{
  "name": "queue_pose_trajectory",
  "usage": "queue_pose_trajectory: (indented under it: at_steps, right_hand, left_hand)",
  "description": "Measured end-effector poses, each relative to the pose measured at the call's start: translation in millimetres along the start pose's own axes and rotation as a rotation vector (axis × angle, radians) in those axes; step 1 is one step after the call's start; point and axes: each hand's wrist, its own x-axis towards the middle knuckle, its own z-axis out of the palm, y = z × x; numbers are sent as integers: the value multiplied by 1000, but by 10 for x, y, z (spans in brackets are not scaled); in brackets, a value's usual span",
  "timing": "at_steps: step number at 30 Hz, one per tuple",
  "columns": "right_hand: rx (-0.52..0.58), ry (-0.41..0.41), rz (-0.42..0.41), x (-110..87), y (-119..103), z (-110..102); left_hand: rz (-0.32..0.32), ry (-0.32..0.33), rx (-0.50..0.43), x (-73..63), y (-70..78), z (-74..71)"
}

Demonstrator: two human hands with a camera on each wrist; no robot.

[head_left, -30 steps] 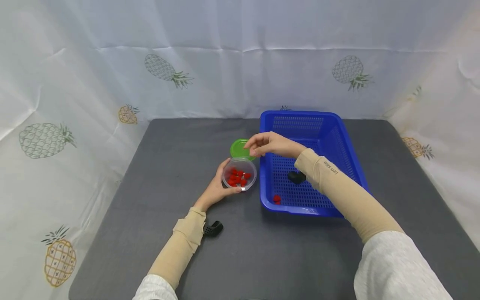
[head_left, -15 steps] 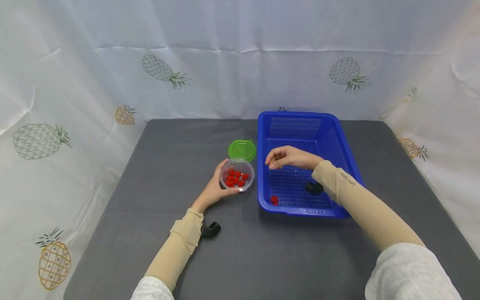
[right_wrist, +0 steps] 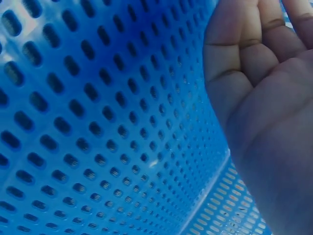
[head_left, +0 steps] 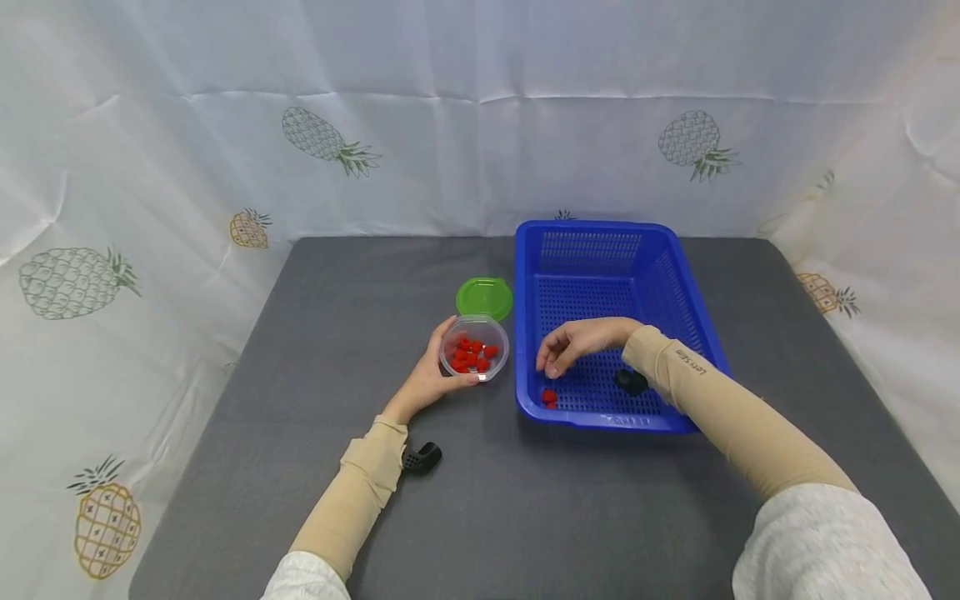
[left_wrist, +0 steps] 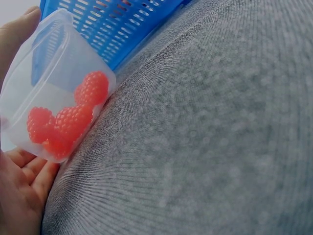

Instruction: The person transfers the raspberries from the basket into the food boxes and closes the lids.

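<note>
My left hand (head_left: pixel 431 375) grips the side of a clear plastic container (head_left: pixel 480 327), thumb and fingers around its wall. Inside lie several red raspberries (head_left: pixel 472 359), seen through the wall as raspberries (left_wrist: pixel 73 120) in the left wrist view. My right hand (head_left: pixel 583 340) hangs low inside the blue basket (head_left: pixel 521 325), fingers loosely bent and pointing down. Just below its fingertips, in the basket's near left corner, sit red raspberries (head_left: pixel 550 396). In the right wrist view the palm (right_wrist: pixel 274 117) shows beside the perforated basket wall, and the fingertips are out of frame.
A green lid (head_left: pixel 484 298) lies on the grey table (head_left: pixel 360 333) behind the container, close to the basket's left wall. Black wrist devices show at the left wrist (head_left: pixel 422 459) and the right wrist (head_left: pixel 632 382). A pineapple-print curtain (head_left: pixel 480 167) surrounds the table.
My right hand has moved from over the green lid rightward into the basket, then down toward the raspberries in its near left corner. The left hand keeps holding the container in place.
</note>
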Motion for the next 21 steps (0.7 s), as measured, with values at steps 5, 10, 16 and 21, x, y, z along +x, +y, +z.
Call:
queue_pose_trajectory:
  at_steps: [5, 10, 16, 21]
  right_hand:
    - [-38, -80, 24, 51, 28, 44]
    - [-85, -138, 42, 93, 24, 66]
    - [-117, -178, 58, 145, 16, 88]
    - [-138, -191, 62, 165, -8, 102]
  left_hand:
    - [27, -7, 6, -18, 66, -17]
    - [4, -15, -11, -22, 96, -28]
    - [6, -1, 8, 28, -61, -12]
    - [11, 4, 10, 21, -58, -15]
